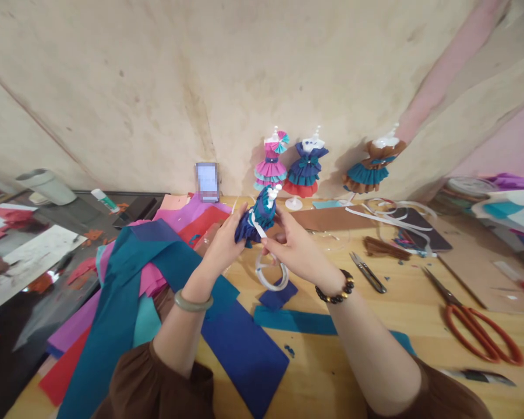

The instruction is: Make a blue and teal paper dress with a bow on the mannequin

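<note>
My left hand (225, 244) is wrapped around a miniature dress form (266, 210) dressed in ruffled teal and dark blue paper, tilted in front of me. A narrow white tape strip (258, 226) lies across the dress at its waist. Thumb and fingers of my right hand (294, 244) pinch the lower end of that strip. Below my right fingers is a roll of white tape (271, 278); whether it hangs or rests on the table I cannot tell. Dark blue (279, 295) and teal paper strips (297, 321) lie underneath.
Three dressed mini forms, pink (271, 166), blue (306, 169) and brown-teal (370, 169), stand by the wall. Coloured paper (113, 291) piles up at left. Thread snips (367, 272), orange-handled scissors (467, 320) and a craft knife (480, 376) lie right. A phone (207, 181) leans behind.
</note>
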### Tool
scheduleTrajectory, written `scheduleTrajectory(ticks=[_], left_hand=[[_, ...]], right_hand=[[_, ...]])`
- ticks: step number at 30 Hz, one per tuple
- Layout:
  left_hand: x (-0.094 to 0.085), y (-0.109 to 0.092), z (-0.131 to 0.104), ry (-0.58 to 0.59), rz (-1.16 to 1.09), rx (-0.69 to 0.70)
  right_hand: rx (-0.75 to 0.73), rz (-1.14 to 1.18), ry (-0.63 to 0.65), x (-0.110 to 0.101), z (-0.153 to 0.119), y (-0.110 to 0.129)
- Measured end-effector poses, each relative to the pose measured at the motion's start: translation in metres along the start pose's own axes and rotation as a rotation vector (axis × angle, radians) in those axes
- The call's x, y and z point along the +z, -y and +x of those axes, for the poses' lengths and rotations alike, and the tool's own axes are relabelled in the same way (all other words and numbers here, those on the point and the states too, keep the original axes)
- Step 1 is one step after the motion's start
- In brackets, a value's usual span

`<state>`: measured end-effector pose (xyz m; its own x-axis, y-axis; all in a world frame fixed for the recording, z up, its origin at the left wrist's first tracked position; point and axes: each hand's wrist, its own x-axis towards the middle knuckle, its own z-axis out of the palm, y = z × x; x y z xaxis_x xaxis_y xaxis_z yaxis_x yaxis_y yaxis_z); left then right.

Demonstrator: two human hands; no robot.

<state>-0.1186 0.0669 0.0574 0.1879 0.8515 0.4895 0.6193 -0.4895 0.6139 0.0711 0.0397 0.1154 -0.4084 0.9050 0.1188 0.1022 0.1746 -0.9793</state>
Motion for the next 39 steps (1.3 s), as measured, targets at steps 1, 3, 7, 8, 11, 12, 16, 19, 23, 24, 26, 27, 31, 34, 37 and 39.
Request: scheduleTrajectory(ticks=[1,3,7,8,11,12,16,19,23,24,26,27,31,34,37,39], left_hand=[[-0.001,-0.001,0.0,0.008,-0.003,-0.003],[-0.004,-0.004,0.001,0.034,-0.008,-0.003],[-0.015,-0.011,0.001,0.128,-0.013,0.0],[-0.018,-0.013,0.001,0.151,-0.004,0.002],[-0.028,-0.019,0.0,0.157,0.079,0.006],[-0.031,-0.022,0.0,0.121,0.12,0.01],[-0.033,-0.035,0.0,-0.083,0.304,0.076],[-0.028,-0.041,0.001,-0.099,0.313,0.141],[-0.021,-0.042,0.002,-0.113,0.258,0.1],[-0.02,-0.043,0.002,-0.123,0.248,0.087],[-0.018,-0.043,0.002,-0.141,0.229,0.074],[-0.018,-0.044,0.002,-0.15,0.22,0.069],[-0.016,-0.046,0.001,-0.18,0.203,0.034],[-0.016,-0.045,0.001,-0.205,0.21,0.009],[-0.019,-0.043,0.001,-0.229,0.209,-0.001],[-0.023,-0.041,0.002,-0.241,0.213,0.005]], right_hand=[[0.005,-0.007,0.001,0.0,0.0,0.0],[0.006,-0.019,0.0,0.0,0.0,0.001],[-0.015,-0.016,0.0,0.001,0.001,0.0],[-0.02,-0.015,-0.004,0.001,0.001,-0.001],[-0.027,-0.029,-0.021,0.002,0.002,-0.002],[-0.028,-0.036,-0.029,0.002,0.002,-0.003],[-0.03,-0.063,-0.056,0.002,0.003,-0.003],[-0.03,-0.082,-0.06,0.002,0.003,-0.004],[-0.075,-0.098,-0.067,0.002,0.003,-0.007],[-0.095,-0.105,-0.068,0.003,0.002,-0.008],[-0.127,-0.114,-0.066,0.004,0.001,-0.008],[-0.134,-0.112,-0.064,0.004,0.0,-0.007],[-0.096,-0.065,-0.077,0.006,-0.003,-0.002],[-0.033,-0.016,-0.111,0.007,-0.004,0.001],[-0.003,0.045,-0.125,0.009,-0.005,0.004],[0.024,0.102,-0.118,0.01,-0.006,0.007]])
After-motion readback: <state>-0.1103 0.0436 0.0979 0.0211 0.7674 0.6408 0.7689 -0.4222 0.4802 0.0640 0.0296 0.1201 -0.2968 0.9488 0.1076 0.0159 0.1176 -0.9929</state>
